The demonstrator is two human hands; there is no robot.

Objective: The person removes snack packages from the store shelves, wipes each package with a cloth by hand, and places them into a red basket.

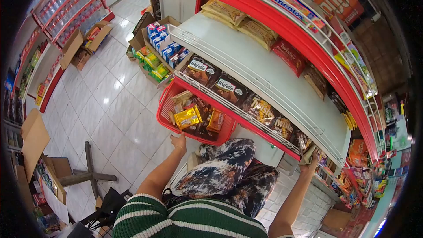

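Observation:
My left hand is closed at the near left rim of a red plastic basket. Inside the basket lie a yellow packet, an orange-brown packet and dark packs, loosely piled. At the right end of the lower shelf, my right hand is closed around a greenish-beige cloth, pressed near the wire rail. Some of its fingers are hidden by the cloth. Dark Wafello packs and Twisty-looking snack bags line that lower shelf beside my hands.
A white middle shelf carries beige bags and a red bag along its back. Cardboard boxes of cartons stand by the shelf's left end. Shelves of bottles are at far left. A grey stand base rests on the tiles.

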